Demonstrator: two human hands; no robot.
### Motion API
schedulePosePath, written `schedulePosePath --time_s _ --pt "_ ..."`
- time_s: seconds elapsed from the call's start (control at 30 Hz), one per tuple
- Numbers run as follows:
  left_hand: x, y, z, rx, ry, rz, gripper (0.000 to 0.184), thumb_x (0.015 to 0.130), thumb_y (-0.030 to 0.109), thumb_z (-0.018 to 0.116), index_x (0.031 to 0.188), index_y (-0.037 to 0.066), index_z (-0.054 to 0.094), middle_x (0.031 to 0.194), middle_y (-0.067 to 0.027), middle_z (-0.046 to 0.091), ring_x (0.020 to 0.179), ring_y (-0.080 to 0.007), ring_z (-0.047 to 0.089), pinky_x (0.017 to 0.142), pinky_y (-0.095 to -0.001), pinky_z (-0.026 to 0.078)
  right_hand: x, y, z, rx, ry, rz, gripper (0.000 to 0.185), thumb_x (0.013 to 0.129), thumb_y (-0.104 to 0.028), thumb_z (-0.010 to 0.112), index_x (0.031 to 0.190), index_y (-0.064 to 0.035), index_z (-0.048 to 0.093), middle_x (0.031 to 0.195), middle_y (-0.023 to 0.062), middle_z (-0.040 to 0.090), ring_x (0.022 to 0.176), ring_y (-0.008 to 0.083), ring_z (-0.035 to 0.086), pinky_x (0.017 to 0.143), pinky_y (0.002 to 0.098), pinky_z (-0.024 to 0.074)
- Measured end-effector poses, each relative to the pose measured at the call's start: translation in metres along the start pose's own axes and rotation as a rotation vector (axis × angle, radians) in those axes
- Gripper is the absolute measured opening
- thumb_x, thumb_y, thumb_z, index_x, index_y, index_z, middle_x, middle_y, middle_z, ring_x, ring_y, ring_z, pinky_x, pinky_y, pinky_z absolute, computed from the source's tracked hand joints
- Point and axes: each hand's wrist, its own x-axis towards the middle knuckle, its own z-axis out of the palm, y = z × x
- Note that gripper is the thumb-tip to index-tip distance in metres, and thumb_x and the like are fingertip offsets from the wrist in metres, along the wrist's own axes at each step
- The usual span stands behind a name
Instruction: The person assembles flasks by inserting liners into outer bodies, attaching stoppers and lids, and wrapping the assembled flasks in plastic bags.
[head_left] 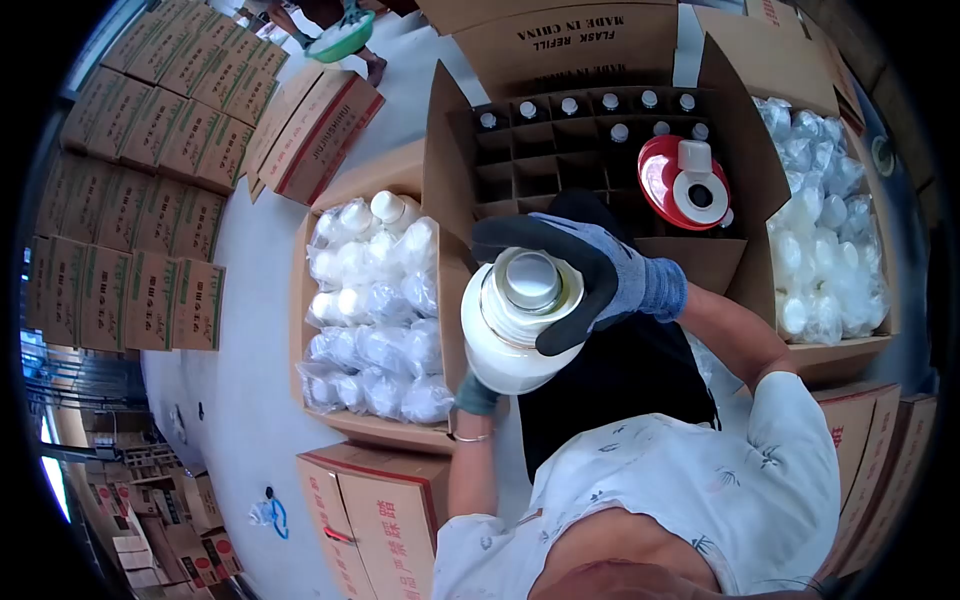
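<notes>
A white bottle with a silvery cap (532,281) is held up in front of my body. My right hand (605,275), in a blue-grey glove with dark fingers, is wrapped round its upper part. My left hand (477,393), in a green glove, is at the bottle's lower left side; the bottle hides its fingers. Beyond them stands an open carton (715,90) with dividers and several capped bottles in its cells. A red and white round object with a handle (664,185) lies on the carton's right part.
Open boxes of plastic-wrapped white items stand at left (296,340) and right (870,345). Closed cartons (385,510) are at the lower left, and stacked cartons (130,220) at the far left. Another person's leg (374,70) and a green basin (342,40) are at the top.
</notes>
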Motion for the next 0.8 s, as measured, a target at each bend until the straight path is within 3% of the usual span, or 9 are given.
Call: schedulePosePath --time_s 0.2,0.3,0.5,0.6,0.67,0.77,0.8 --pt "-0.004 -0.032 0.002 -0.057 0.025 -0.038 0.053 0.081 0.013 0.068 0.128 0.001 0.048 0.119 -0.0185 0.056 0.109 -0.0288 0.055 0.093 -0.0373 0.045 0.008 0.003 -0.009 -0.26 0.199 0.027 0.09 0.068 -0.034 0.084 0.141 -0.0052 0.04 0.123 0.0152 0.056 0.109 0.0308 0.057 0.096 0.0396 0.046" --pt "-0.011 -0.041 0.001 -0.056 0.043 -0.062 0.049 0.082 0.013 0.066 0.126 0.001 0.05 0.117 -0.0191 0.057 0.107 -0.0295 0.056 0.092 -0.0376 0.046 0.009 0.003 -0.003 -0.202 0.27 0.091 0.083 0.063 -0.03 0.084 0.133 -0.0015 0.048 0.122 0.0144 0.056 0.108 0.0286 0.058 0.094 0.0375 0.0461" --pt "-0.008 -0.04 0.002 -0.035 0.064 -0.055 0.043 0.083 0.013 0.063 0.123 0.0 0.053 0.113 -0.0201 0.059 0.103 -0.031 0.058 0.089 -0.0382 0.047 0.01 0.004 -0.007 -0.132 0.271 0.05 0.07 0.066 -0.031 0.084 0.124 -0.0027 0.057 0.116 0.0141 0.063 0.103 0.0306 0.061 0.097 0.04 0.0457" --pt "-0.005 -0.03 0.001 0.049 0.073 -0.046 0.04 0.084 0.013 0.061 0.122 0.0 0.054 0.111 -0.0207 0.06 0.101 -0.0318 0.059 0.087 -0.0384 0.048 0.001 0.003 -0.009 -0.017 0.292 0.042 0.075 0.065 -0.032 0.084 0.127 -0.0013 0.054 0.118 0.014 0.061 0.103 0.0288 0.06 0.095 0.0384 0.0452" --pt "-0.003 -0.01 -0.003 0.226 0.084 -0.005 0.038 0.085 0.012 0.06 0.12 0.0 0.055 0.11 -0.021 0.06 0.1 -0.0323 0.06 0.086 -0.0386 0.048 -0.011 0.005 -0.011 -0.008 0.321 0.037 0.084 0.065 -0.031 0.085 0.133 0.0001 0.047 0.124 0.0147 0.057 0.11 0.0283 0.056 0.097 0.0384 0.0426" --pt "0.005 0.051 -0.004 0.731 0.052 0.143 0.036 0.086 0.012 0.059 0.119 0.0 0.057 0.107 -0.0216 0.061 0.098 -0.0331 0.06 0.085 -0.0389 0.049 -0.055 0.016 -0.011 -0.145 0.397 0.185 0.091 0.069 -0.03 0.084 0.141 -0.0007 0.037 0.131 0.0166 0.051 0.12 0.0303 0.049 0.103 0.0401 0.0375" --pt "0.009 0.08 -0.001 0.966 0.009 0.215 0.035 0.086 0.012 0.058 0.118 0.0 0.057 0.107 -0.0217 0.062 0.097 -0.0333 0.061 0.084 -0.039 0.049 -0.085 0.022 0.0 -0.184 0.391 0.239 0.093 0.075 -0.029 0.08 0.145 -0.0017 0.027 0.136 0.0182 0.045 0.127 0.0327 0.042 0.11 0.0407 0.0306"
